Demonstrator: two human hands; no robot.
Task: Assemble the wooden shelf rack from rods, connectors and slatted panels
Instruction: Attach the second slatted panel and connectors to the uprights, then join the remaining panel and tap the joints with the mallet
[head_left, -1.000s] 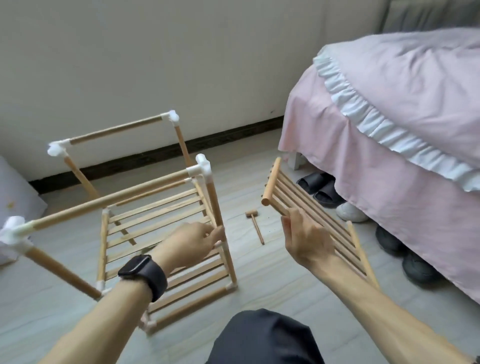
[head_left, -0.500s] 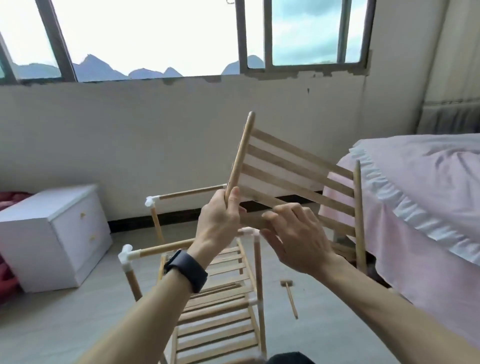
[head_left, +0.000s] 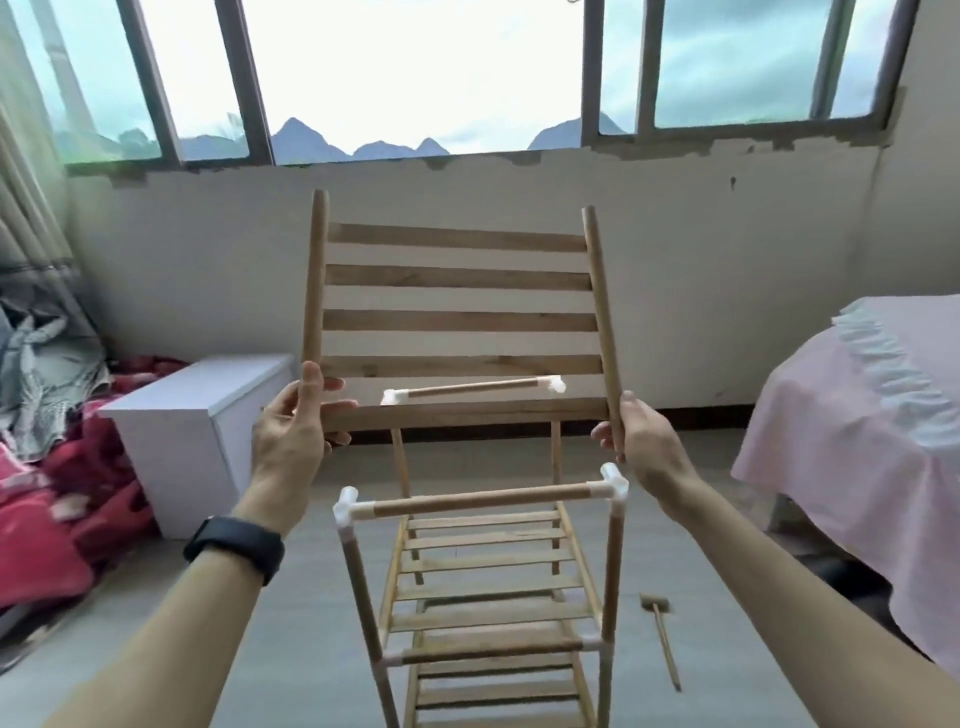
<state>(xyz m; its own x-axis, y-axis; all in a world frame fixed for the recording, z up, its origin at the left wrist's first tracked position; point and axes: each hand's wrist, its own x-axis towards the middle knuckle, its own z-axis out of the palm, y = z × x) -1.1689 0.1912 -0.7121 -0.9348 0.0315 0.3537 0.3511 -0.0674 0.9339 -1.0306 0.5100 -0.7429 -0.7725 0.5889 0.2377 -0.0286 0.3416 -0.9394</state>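
I hold a slatted wooden panel (head_left: 460, 322) upright in front of me, above the rack. My left hand (head_left: 293, 434) grips the bottom of its left side rod. My right hand (head_left: 641, 441) grips the bottom of its right side rod. Below stands the part-built rack (head_left: 488, 597) of wooden rods with two slatted shelves fitted in it. White plastic connectors cap its top corners, near left (head_left: 347, 512), near right (head_left: 614, 483) and the two far ones behind the panel. A near top rod (head_left: 480, 501) joins the front corners.
A small wooden mallet (head_left: 660, 631) lies on the floor right of the rack. A bed with a pink cover (head_left: 852, 431) stands at the right. A white cabinet (head_left: 208, 431) and a red blanket (head_left: 57, 519) are at the left, a wall with windows ahead.
The panel was lifted from the floor by the bed, turned square to me and raised over the rack. My left hand left the rack and took the panel's left rod; my view tilted up.
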